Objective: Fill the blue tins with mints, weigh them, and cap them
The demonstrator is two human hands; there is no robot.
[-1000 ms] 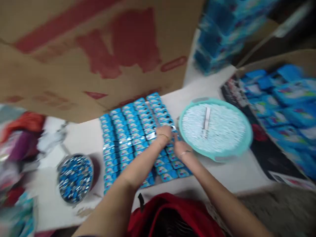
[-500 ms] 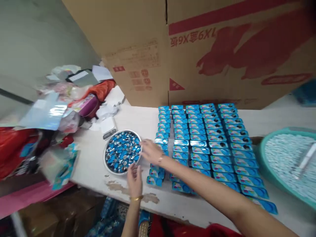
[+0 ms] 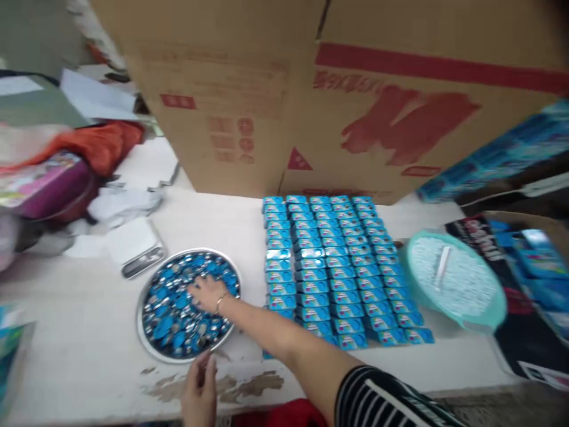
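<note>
A round metal pan [image 3: 141, 332] on the table holds many small shiny round pieces [image 3: 178, 308] in blue and silver. My right hand [image 3: 208, 295] reaches over the pan from the right, its fingers apart and touching the pieces. Just in front of the pan's near rim is my left hand [image 3: 200, 388], thumb and fingers drawn together; what they may hold is too small to make out. To the right of the pan stand rows of small blue packs [image 3: 311, 276], several of them partly hidden behind my right arm.
A big cardboard box [image 3: 249, 77] stands behind the packs. At right are a green basin [image 3: 495, 308] of pale pellets with a white tool [image 3: 442, 264], and an open carton [image 3: 551, 231] of blue packs. A scale-like white device [image 3: 136, 246] and cluttered bags [image 3: 57, 184] lie at left.
My right hand has moved from the pan's right rim in over the pieces. My left hand has drawn back toward the near rim. The view has shifted, showing more of the right side.
</note>
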